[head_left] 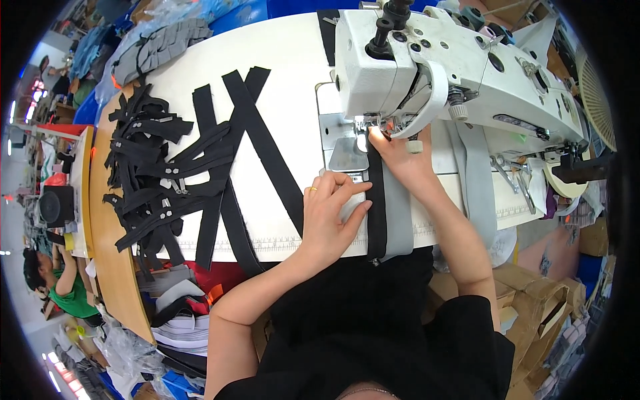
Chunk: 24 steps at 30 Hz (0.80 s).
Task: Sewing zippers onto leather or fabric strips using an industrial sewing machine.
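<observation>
A black zipper strip point(377, 220) lies lengthwise over a grey fabric strip point(398, 223) on the sewing machine's bed, its lower end at the table's front edge. My left hand point(330, 213) is open, with index finger and thumb stretched out to touch the zipper's left edge. My right hand point(408, 160) rests on the grey fabric beside the needle area, its fingers stretched toward the presser foot point(365, 127); it looks open, though the machine head partly hides it. The white sewing machine point(460, 73) stands over the zipper's upper end.
Several black zippers with silver sliders point(157, 167) are heaped at the table's left. Long black strips point(270, 150) lie crossed between heap and machine. Another grey strip point(475, 180) hangs over the front edge at right, near metal scissors point(523, 187). A co-worker point(67, 283) is far left.
</observation>
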Tool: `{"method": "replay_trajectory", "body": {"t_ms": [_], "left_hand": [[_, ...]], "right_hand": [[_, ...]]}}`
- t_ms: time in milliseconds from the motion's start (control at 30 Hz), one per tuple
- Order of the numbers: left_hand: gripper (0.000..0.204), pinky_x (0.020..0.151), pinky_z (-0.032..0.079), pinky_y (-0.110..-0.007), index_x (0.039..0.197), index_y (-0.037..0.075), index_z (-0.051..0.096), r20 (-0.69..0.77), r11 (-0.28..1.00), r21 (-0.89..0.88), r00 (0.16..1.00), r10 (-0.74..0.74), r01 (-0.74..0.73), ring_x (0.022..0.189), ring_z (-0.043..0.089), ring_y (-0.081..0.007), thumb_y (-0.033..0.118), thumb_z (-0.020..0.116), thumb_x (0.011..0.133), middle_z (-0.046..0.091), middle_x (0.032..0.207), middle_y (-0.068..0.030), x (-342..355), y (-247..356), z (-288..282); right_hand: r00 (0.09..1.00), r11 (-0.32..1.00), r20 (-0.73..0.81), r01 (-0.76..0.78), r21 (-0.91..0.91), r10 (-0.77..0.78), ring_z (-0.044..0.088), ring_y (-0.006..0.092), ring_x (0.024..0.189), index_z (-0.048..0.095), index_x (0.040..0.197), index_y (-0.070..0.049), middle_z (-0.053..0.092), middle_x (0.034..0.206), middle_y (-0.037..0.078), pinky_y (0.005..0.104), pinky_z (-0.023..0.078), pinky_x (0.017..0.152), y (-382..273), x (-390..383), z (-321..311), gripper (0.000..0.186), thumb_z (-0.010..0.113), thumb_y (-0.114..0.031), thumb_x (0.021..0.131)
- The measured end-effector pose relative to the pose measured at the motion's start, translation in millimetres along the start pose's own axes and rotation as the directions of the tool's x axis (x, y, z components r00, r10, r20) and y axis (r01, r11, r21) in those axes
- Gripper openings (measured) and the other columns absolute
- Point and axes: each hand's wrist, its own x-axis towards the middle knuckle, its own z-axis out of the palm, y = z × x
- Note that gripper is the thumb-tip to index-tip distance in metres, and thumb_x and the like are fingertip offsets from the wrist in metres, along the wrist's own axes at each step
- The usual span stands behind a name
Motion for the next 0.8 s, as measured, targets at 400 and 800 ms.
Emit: {"method": "replay_trajectory", "body": {"t_ms": [400, 800], "left_hand": [[0.030, 0.097, 0.044, -0.034, 0.113, 0.009, 0.076, -0.054, 0.994, -0.104, 0.997, -0.048, 0.042, 0.108, 0.059, -0.0235, 0.000, 0.079, 0.084, 0.060, 0.111, -0.0067, -1, 6, -14], [0.013, 0.075, 0.049, -0.022, 0.111, 0.000, 0.069, -0.352, 0.975, -0.131, 0.912, -0.213, 0.177, 0.082, 0.058, -0.0061, 0.007, 0.067, 0.101, 0.067, 0.099, -0.0027, -10, -29, -86]], "right_hand": [[0.983, 0.991, -0.128, 0.127, -0.033, -0.131, 0.055, 0.0381, 0.099, 0.067, 0.077, -0.005, 0.063, 0.088, 0.014, 0.0485, 0.047, 0.087, 0, -1, 4, 0.031, 0.080, -0.033, 0.078], [0.896, 0.977, 0.394, 0.212, 0.018, -0.202, 0.055, 0.0288, 0.089, 0.063, 0.092, -0.008, 0.058, 0.087, 0.009, 0.0437, 0.041, 0.080, -164, -51, -78, 0.032, 0.081, -0.033, 0.086]]}}
